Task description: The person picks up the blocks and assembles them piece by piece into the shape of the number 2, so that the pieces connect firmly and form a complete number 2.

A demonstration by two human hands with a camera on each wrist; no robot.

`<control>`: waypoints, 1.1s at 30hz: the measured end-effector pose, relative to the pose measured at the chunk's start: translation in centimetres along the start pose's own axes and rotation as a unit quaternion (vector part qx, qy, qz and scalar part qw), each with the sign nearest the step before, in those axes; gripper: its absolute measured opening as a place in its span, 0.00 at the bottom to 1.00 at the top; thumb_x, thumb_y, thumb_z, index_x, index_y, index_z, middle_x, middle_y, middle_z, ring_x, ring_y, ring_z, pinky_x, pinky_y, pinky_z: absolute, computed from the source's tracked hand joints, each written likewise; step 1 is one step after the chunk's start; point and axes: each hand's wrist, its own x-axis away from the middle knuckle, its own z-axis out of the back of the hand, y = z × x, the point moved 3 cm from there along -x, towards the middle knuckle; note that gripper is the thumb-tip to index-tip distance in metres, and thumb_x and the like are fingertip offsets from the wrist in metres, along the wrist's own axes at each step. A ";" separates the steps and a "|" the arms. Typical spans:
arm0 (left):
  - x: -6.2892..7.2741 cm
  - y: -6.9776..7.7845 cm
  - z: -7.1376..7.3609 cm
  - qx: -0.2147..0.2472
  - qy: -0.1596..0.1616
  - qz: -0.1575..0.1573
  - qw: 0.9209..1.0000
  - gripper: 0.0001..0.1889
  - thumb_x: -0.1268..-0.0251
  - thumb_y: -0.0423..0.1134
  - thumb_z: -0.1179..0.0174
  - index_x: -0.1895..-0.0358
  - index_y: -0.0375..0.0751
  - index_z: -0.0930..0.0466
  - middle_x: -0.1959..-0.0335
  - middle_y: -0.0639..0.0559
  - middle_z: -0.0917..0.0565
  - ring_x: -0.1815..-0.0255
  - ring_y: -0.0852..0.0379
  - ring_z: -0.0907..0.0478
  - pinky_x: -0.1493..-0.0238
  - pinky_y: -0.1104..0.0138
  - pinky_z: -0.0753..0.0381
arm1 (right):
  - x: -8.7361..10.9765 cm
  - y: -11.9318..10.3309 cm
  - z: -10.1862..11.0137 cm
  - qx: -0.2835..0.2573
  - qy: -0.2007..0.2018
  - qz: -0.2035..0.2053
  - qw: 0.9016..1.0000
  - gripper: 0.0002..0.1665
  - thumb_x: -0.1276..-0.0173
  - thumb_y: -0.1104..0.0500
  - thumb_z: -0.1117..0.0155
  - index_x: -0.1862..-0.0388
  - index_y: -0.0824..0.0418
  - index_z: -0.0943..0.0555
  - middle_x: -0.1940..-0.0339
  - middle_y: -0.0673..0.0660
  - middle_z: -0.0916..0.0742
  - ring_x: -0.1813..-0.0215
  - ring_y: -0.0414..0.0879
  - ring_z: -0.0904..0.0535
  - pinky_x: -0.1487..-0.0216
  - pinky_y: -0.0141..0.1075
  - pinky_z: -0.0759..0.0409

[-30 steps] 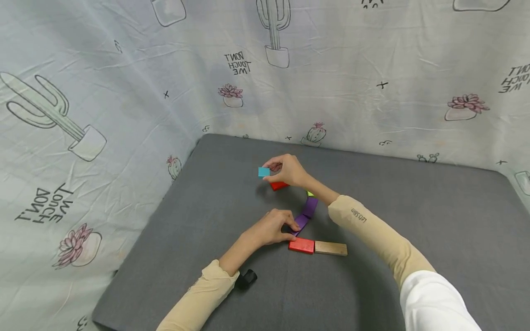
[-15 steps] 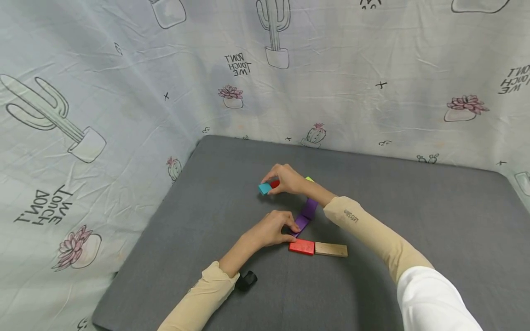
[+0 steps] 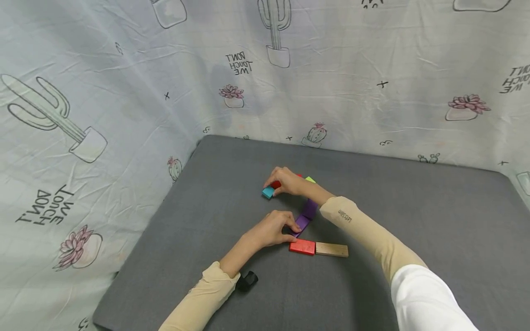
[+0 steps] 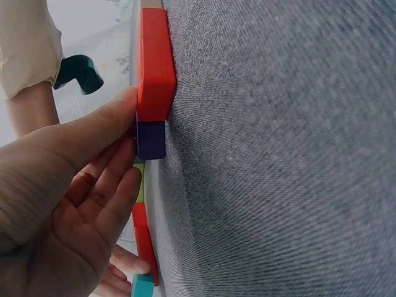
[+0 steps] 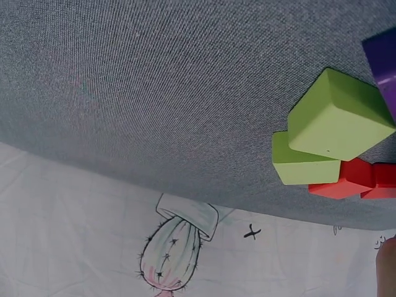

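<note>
My right hand (image 3: 287, 180) pinches a light blue block (image 3: 267, 192) between thumb and fingers, low over the grey table at the end of a curved row of blocks. A red block (image 3: 275, 184) shows just behind it, partly hidden by the fingers. My left hand (image 3: 271, 228) has its thumb and curled fingers around the near end of a purple block (image 3: 302, 223). Its thumb tip lies right at a red block (image 4: 156, 68) in the left wrist view. In the right wrist view, only a fingertip (image 5: 387, 266) of the right hand shows at the edge.
A plain wooden block (image 3: 332, 249) continues the row to the right. Another purple block (image 3: 310, 208) and green blocks (image 5: 337, 117) form the curve, partly under the right arm. A black object (image 3: 250, 280) sits by the left wrist. A printed cloth (image 3: 352, 78) hangs behind the table.
My right hand has lowered the light blue block toward the table and slightly nearer to me, beside the red block. The left hand has stayed in place.
</note>
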 end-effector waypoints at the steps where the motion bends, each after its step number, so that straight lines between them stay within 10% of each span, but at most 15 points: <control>1: 0.0 0.1 0.0 0.000 -0.001 0.001 1.000 0.12 0.48 0.39 0.27 0.59 0.42 0.11 0.64 0.55 0.18 0.58 0.59 0.20 0.53 0.69 0.23 | 0.0 0.1 0.0 0.002 0.000 0.000 1.000 0.19 0.47 0.65 0.25 0.55 0.66 0.14 0.56 0.58 0.13 0.51 0.54 0.25 0.48 0.45 0.26; 33: -1.0 1.2 -0.1 -0.013 -0.031 0.003 0.999 0.12 0.48 0.39 0.27 0.59 0.42 0.11 0.64 0.56 0.18 0.58 0.60 0.20 0.52 0.66 0.22 | 0.7 0.8 0.8 -0.027 -0.081 -0.038 0.996 0.26 0.45 0.66 0.27 0.45 0.67 0.19 0.40 0.64 0.21 0.33 0.61 0.32 0.33 0.55 0.38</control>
